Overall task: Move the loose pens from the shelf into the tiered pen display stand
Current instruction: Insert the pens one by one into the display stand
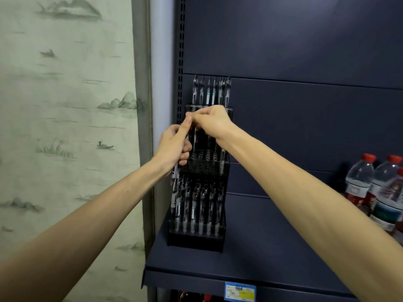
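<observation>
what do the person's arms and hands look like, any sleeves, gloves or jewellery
Both forearms are bare up to the frame edge, with no sleeves in view. The left hand and right hand wear no gloves, and no rings, watch or wristband are visible.

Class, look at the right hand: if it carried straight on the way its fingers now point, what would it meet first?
The right hand points leftward, its fingertips pinching a pen at the middle tier. Straight on, it would first meet the thumb of the left hand, which already looks to touch it; depth is unclear. Beyond lies the shelf upright.

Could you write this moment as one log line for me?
left hand: grips spare pens | right hand: pinches pen at middle tier | display stand: on shelf
</observation>
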The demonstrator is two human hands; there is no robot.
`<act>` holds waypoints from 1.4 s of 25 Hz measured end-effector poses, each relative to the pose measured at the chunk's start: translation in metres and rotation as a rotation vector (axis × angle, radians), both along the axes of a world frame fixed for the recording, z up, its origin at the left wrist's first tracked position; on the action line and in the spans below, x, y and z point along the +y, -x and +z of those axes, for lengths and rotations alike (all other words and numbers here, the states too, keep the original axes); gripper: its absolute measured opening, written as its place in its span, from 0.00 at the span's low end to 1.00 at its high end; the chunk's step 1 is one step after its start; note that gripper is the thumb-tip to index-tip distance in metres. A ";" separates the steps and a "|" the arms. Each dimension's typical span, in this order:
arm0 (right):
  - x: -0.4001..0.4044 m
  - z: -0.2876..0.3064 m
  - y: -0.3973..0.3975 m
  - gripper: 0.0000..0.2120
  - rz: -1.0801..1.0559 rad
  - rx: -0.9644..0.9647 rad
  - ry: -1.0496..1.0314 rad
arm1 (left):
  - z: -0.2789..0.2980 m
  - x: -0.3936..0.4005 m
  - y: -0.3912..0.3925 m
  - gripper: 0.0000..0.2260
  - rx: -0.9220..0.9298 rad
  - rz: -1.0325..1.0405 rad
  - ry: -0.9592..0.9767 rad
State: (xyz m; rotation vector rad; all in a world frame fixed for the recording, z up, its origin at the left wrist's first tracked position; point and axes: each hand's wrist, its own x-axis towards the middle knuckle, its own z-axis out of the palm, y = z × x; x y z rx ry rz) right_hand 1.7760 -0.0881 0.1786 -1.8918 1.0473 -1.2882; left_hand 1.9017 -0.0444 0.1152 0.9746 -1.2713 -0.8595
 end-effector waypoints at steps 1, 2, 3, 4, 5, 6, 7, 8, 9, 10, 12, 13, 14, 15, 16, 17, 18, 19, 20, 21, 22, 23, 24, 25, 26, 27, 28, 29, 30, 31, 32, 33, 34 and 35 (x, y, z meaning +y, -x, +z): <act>-0.005 0.003 0.003 0.07 -0.037 -0.055 0.005 | -0.004 -0.001 0.000 0.18 -0.025 0.009 0.007; -0.011 0.008 0.007 0.07 -0.085 -0.096 0.021 | -0.010 -0.001 -0.001 0.17 -0.052 0.015 0.026; -0.016 0.013 0.012 0.08 -0.139 -0.120 0.050 | -0.015 -0.002 -0.003 0.15 -0.066 0.022 0.045; -0.019 0.018 0.019 0.08 -0.195 -0.137 0.088 | -0.019 -0.003 -0.005 0.14 -0.054 0.038 0.055; -0.022 0.021 0.024 0.09 -0.253 -0.150 0.132 | -0.021 -0.006 -0.009 0.15 -0.022 0.068 0.052; -0.023 0.023 0.029 0.09 -0.310 -0.148 0.180 | -0.021 -0.008 -0.013 0.15 0.012 0.107 0.047; -0.025 0.023 0.032 0.09 -0.364 -0.120 0.232 | -0.020 -0.011 -0.017 0.16 0.044 0.142 0.041; -0.025 0.022 0.033 0.09 -0.402 -0.071 0.281 | -0.018 -0.014 -0.019 0.16 0.089 0.164 0.029; -0.025 0.020 0.034 0.09 -0.421 -0.020 0.321 | -0.015 -0.016 -0.020 0.17 0.153 0.173 0.006; -0.025 0.016 0.034 0.10 -0.427 0.016 0.350 | -0.013 -0.018 -0.019 0.17 0.224 0.170 -0.029; -0.025 0.012 0.035 0.10 -0.425 0.067 0.398 | -0.011 -0.019 -0.014 0.18 0.315 0.149 -0.096; -0.025 0.012 0.035 0.10 -0.417 0.102 0.420 | -0.010 -0.019 -0.012 0.18 0.324 0.147 -0.114; -0.025 0.012 0.035 0.10 -0.411 0.141 0.437 | -0.009 -0.019 -0.012 0.17 0.317 0.149 -0.121; -0.025 0.012 0.035 0.10 -0.408 0.175 0.448 | -0.007 -0.019 -0.013 0.17 0.305 0.151 -0.122; -0.026 0.012 0.034 0.10 -0.407 0.205 0.453 | -0.005 -0.019 -0.015 0.17 0.301 0.155 -0.121; -0.027 0.011 0.033 0.10 -0.410 0.233 0.456 | -0.002 -0.020 -0.017 0.16 0.301 0.163 -0.118; -0.028 0.009 0.033 0.10 -0.418 0.262 0.457 | 0.000 -0.020 -0.019 0.16 0.303 0.172 -0.114; -0.029 0.006 0.033 0.10 -0.426 0.285 0.456 | 0.001 -0.021 -0.019 0.16 0.302 0.181 -0.109; -0.030 0.004 0.032 0.10 -0.435 0.293 0.452 | 0.002 -0.021 -0.019 0.15 0.298 0.184 -0.103; -0.031 0.003 0.032 0.10 -0.444 0.288 0.442 | 0.004 -0.020 -0.018 0.15 0.292 0.183 -0.098; -0.032 0.003 0.033 0.10 -0.452 0.273 0.428 | 0.005 -0.020 -0.017 0.15 0.287 0.182 -0.094; -0.033 0.006 0.033 0.10 -0.459 0.260 0.415 | 0.007 -0.019 -0.017 0.15 0.282 0.182 -0.089; -0.033 0.008 0.034 0.10 -0.464 0.257 0.407 | 0.010 -0.018 -0.016 0.15 0.273 0.185 -0.084; -0.034 0.011 0.034 0.10 -0.464 0.263 0.402 | 0.013 -0.018 -0.016 0.15 0.261 0.185 -0.078; -0.034 0.012 0.035 0.10 -0.459 0.277 0.400 | 0.017 -0.018 -0.017 0.15 0.254 0.186 -0.070; -0.034 0.013 0.035 0.11 -0.451 0.290 0.399 | 0.020 -0.018 -0.017 0.15 0.255 0.189 -0.064; -0.034 0.012 0.035 0.11 -0.448 0.296 0.401 | 0.022 -0.018 -0.018 0.15 0.258 0.190 -0.060; -0.034 0.012 0.035 0.11 -0.450 0.295 0.406 | 0.025 -0.018 -0.019 0.15 0.260 0.188 -0.056; -0.034 0.011 0.035 0.11 -0.457 0.291 0.410 | 0.027 -0.018 -0.019 0.14 0.259 0.188 -0.052; -0.035 0.011 0.035 0.11 -0.467 0.287 0.411 | 0.029 -0.017 -0.020 0.14 0.252 0.192 -0.050; -0.036 0.010 0.035 0.12 -0.476 0.292 0.409 | 0.031 -0.017 -0.020 0.14 0.248 0.197 -0.047; -0.037 0.009 0.035 0.12 -0.477 0.310 0.402 | 0.034 -0.017 -0.021 0.14 0.247 0.200 -0.043; -0.038 0.008 0.034 0.13 -0.471 0.339 0.392 | 0.036 -0.017 -0.021 0.14 0.247 0.202 -0.038; -0.039 0.007 0.034 0.12 -0.459 0.369 0.377 | 0.039 -0.017 -0.022 0.14 0.246 0.205 -0.033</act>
